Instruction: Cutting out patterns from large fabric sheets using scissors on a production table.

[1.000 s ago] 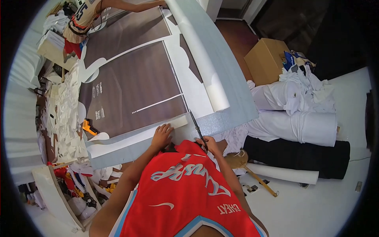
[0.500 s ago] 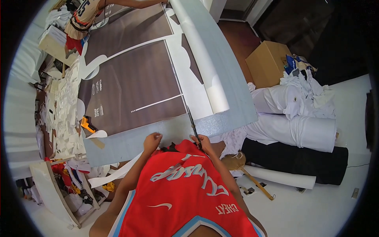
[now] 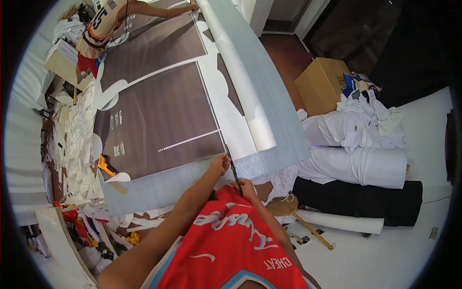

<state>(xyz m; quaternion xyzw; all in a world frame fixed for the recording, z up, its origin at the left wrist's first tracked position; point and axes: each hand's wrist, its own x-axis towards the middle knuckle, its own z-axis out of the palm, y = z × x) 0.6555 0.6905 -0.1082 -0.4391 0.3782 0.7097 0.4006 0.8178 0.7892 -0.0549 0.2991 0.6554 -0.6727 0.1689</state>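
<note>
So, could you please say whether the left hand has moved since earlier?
Yes: against the table, the left hand has moved right and forward, to the near right corner of the dark sheet.

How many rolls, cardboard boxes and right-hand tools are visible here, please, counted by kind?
White roll on table: 1
Thick white rolls on the right: 2
Thin white roll on the right: 1
Black roll: 1
Cardboard box: 1
Long dark tool in right hand: 1
Total: 7
</note>
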